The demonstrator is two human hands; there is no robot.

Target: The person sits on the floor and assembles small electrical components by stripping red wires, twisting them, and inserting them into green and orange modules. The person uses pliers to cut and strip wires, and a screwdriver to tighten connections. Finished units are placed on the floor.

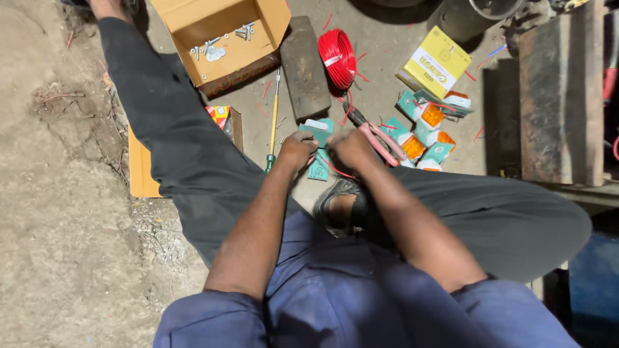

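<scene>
Brown cardboard box [222, 32] with bolts lies open beyond a red wire coil [337, 57], a screwdriver [273, 122] and pink-handled pliers [380, 140], while left hand [296, 151] and right hand [350, 148], both closed, pinch a red wire [335, 170] over teal packets [319, 132] on the ground.

Glossy red plastic wire coil [337, 57]; matt cardboard box [222, 35]; rough concrete floor [58, 212].

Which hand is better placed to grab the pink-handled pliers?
Right. The right hand sits beside the pink-handled pliers, nearly touching the handles; the left hand is farther off, nearer the green-handled screwdriver.
</scene>
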